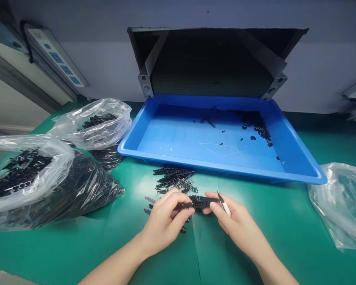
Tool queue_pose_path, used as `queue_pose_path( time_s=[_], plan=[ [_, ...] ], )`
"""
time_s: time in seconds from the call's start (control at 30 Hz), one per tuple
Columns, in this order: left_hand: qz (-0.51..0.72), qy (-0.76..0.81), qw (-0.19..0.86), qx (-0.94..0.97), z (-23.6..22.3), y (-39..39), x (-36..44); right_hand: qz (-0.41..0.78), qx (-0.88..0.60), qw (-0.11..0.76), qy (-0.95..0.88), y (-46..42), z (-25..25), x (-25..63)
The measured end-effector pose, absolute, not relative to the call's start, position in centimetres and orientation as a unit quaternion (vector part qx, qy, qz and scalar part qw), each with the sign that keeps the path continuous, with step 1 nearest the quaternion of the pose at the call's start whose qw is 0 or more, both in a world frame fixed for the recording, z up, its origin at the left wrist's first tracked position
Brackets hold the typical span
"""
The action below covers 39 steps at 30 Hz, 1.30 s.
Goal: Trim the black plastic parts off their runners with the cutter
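My left hand (166,219) pinches one end of a narrow black plastic strip (199,204) with a row of small notches. The strip's other end lies between the fingers of my right hand (235,215). That hand also carries tweezers (224,204) with a white body and a dark pointed tip, angled up and away from me. Under and beyond my hands lies a loose pile of similar black strips (173,177). A few more strips stick out around my left hand, partly hidden by it.
A blue tray (222,168) with small black pieces stands beyond the pile, below a dark conveyor opening (210,63). At left are two clear plastic bags of black parts, a large bag (86,190) and a smaller bag (106,132). Another clear bag (341,206) lies at right.
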<state>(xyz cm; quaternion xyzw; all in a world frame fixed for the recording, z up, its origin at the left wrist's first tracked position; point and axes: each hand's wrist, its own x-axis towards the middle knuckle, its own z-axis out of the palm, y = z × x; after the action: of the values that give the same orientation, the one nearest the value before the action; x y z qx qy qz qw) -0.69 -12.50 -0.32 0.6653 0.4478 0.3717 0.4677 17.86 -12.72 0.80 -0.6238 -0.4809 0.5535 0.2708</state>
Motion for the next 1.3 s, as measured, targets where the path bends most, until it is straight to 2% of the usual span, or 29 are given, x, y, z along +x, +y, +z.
queue_pose_path(
  time_s=[0.17,0.3,0.43,0.53,0.7,1.0,1.3],
  plan=[
    [0.363,0.383,0.683,0.504,-0.2,-12.1,-0.6,0.618,-0.581,0.331,-0.414,-12.9,1.0,18.0],
    [0.38,0.351,0.757,0.4,-0.9,-11.8,-0.2,0.594,-0.555,0.336,-0.475,-13.1,1.1,18.0],
    [0.283,0.389,0.776,0.409,-0.9,-12.3,0.6,0.543,-0.521,0.324,-0.573,-13.0,0.5,17.7],
    [0.244,0.426,0.775,0.397,-0.1,-12.5,1.1,0.527,-0.528,0.322,-0.583,-13.1,-0.8,17.4],
    [0.267,0.453,0.75,0.402,0.7,-12.3,1.0,0.435,-0.566,0.295,-0.635,-13.5,-1.6,17.9],
    [0.274,0.429,0.759,0.406,-0.1,-12.2,0.6,0.287,-0.478,0.253,-0.791,-13.7,-0.3,17.8],
    [0.264,0.443,0.746,0.421,0.0,-12.2,0.8,0.214,-0.469,0.237,-0.824,-13.7,-0.7,17.9]
  ],
)
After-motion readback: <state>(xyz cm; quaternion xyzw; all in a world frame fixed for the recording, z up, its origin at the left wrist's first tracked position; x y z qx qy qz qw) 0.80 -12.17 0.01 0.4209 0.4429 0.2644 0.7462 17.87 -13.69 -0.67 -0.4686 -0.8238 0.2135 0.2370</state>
